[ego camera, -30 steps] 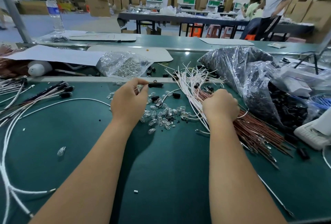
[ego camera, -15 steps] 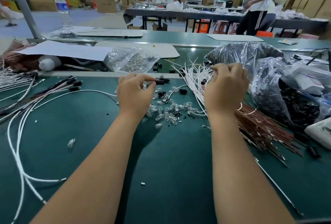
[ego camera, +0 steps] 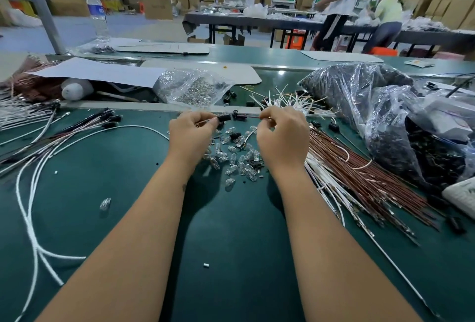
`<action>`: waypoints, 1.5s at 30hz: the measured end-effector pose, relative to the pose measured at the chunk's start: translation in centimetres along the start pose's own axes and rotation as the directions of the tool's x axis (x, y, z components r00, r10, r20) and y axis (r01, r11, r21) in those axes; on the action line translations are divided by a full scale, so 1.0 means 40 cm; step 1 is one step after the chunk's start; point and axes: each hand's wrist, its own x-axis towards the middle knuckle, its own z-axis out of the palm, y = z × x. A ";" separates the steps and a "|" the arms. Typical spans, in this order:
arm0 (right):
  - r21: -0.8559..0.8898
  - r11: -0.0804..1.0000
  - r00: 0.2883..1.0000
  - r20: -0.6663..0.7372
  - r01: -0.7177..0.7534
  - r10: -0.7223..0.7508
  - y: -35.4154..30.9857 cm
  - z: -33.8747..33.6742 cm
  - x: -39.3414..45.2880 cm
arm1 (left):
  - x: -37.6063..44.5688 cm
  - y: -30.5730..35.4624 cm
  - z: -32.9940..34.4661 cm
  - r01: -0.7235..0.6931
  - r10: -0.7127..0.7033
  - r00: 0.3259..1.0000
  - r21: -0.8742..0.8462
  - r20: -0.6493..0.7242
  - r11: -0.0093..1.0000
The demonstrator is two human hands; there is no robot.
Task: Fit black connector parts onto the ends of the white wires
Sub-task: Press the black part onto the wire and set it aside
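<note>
My left hand (ego camera: 191, 134) pinches a small black connector (ego camera: 224, 118) above the green mat (ego camera: 231, 231). My right hand (ego camera: 282, 136) pinches a thin wire (ego camera: 253, 117) whose black-tipped end points at that connector, a short gap apart. Both hands hover over a scatter of small clear bulbs (ego camera: 239, 159). A pile of loose white wires (ego camera: 290, 100) and reddish-brown wires (ego camera: 359, 175) lies just right of my right hand. Finished white wires with black ends (ego camera: 84, 126) fan out at the left.
A clear bag of bulbs (ego camera: 192, 87) lies behind my hands. Large plastic bags of black parts (ego camera: 380, 116) fill the right side. White paper (ego camera: 97, 72) and a water bottle (ego camera: 97, 13) sit at the back left. Two people work at a far table.
My right hand lifted out of the wire pile with one wire and moved left toward my left hand. My left hand kept its black connector, and both now meet at the centre.
</note>
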 end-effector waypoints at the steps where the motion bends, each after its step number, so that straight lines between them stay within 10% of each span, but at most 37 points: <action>1: 0.014 1.000 1.000 0.004 -0.008 0.008 0.000 -0.002 0.001 | -0.001 0.001 -0.002 0.002 -0.001 1.000 -0.024 0.012 1.000; 31: 0.060 0.978 0.960 0.188 0.200 -0.208 -0.018 0.012 -0.017 | -0.013 0.006 0.006 -0.095 0.098 0.986 -0.025 0.138 0.995; 40: 0.161 0.969 0.935 0.272 0.189 -0.228 -0.031 0.011 -0.023 | -0.010 0.009 0.005 -0.285 0.258 0.952 0.173 0.166 0.943; 45: -0.086 0.984 0.981 0.135 0.153 -0.141 -0.002 0.008 -0.006 | 0.003 -0.009 -0.011 -0.119 0.267 0.954 0.641 -0.138 0.759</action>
